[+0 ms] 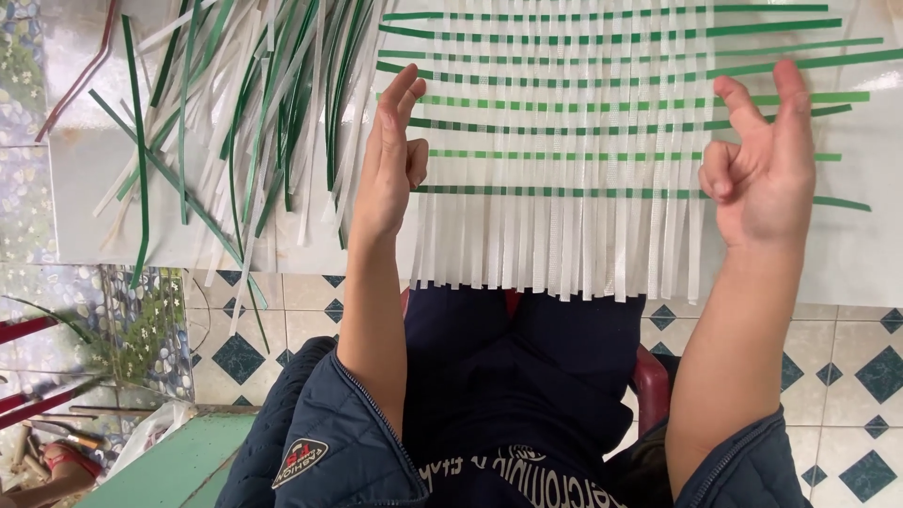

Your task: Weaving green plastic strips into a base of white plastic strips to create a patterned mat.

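Loose green and white strips [249, 122] lie heaped toward the table's [875, 254] left edge. The woven mat [564, 160] of white strips crossed by green ones overhangs the near edge, between both raised hands. Left hand [388, 155] open, fingers straight, holding nothing; right hand [762, 160] half-curled, empty. Below: tiled floor [847, 367] with blue diamonds.

A small dark shield-shaped patch [300, 461] with pale edging sits on the blue jacket sleeve, below the left hand [388, 155]; pale lettering [555, 475] crosses the dark chest, possibly printed.
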